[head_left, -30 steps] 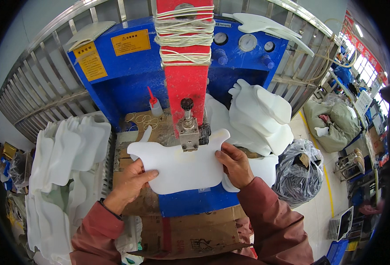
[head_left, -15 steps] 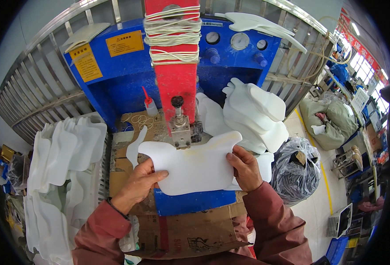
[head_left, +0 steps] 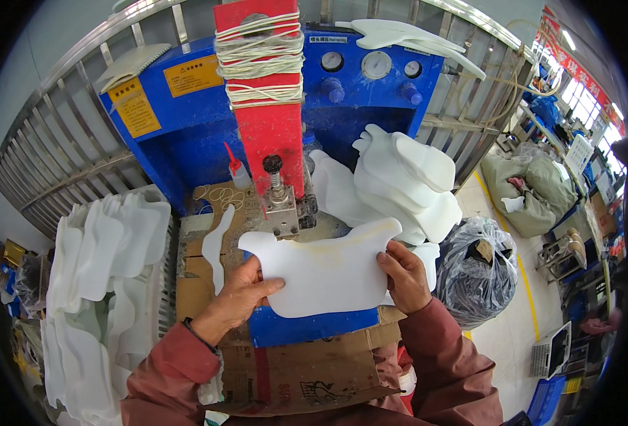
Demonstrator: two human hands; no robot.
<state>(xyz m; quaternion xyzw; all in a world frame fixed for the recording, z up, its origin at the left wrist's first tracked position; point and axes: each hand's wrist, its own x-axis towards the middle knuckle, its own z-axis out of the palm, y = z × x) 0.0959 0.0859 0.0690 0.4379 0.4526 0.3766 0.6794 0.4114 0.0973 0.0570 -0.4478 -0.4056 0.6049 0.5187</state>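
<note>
Between my hands is a white, shaped sheet point(head_left: 328, 280), its curved far edge smeared with a yellowish band. My left hand point(head_left: 241, 292) grips its left end, thumb on top and fingers beneath. At the right end, my right hand point(head_left: 406, 275) pinches the edge, thumb on the near face. The sheet is held above the blue work surface point(head_left: 310, 330), just in front of the metal head point(head_left: 281, 219) on the red machine arm point(head_left: 270, 145). A narrow wavy white strip point(head_left: 216, 245) lies on cardboard beyond my left hand.
White shaped sheets point(head_left: 406, 177) are piled behind on the right. More hang over a crate point(head_left: 104, 248) at left. A red-tipped bottle point(head_left: 239, 174) stands by the arm. A blue panel with gauges point(head_left: 376, 65) rises behind; a plastic bag point(head_left: 476, 280) sits at right.
The sheet and both hands have shifted right relative to the machine head, uncovering more of the narrow strip. My view has turned slightly, and both hands keep their grip.
</note>
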